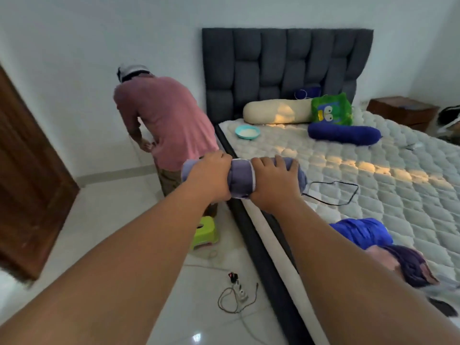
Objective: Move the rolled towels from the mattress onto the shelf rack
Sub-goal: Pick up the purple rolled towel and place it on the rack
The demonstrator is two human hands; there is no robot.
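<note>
Both my hands hold one rolled lavender towel (241, 178) crosswise in the air, over the left edge of the quilted white mattress (388, 185). My left hand (211, 178) grips the roll's left part and my right hand (273, 183) grips its right part. A bright blue rolled towel (361, 232) lies on the mattress near its front edge, with a purple and pink bundle of cloth (408, 265) beside it. No shelf rack is in view.
A person in a pink shirt (164, 120) bends over beside the bed at the left. A green stool (205, 232) and a power strip with cables (239, 290) lie on the tiled floor. Bolsters, a green pillow, a bowl (247, 132) and a black cord (333, 192) are on the mattress. A wooden door (29, 175) stands left.
</note>
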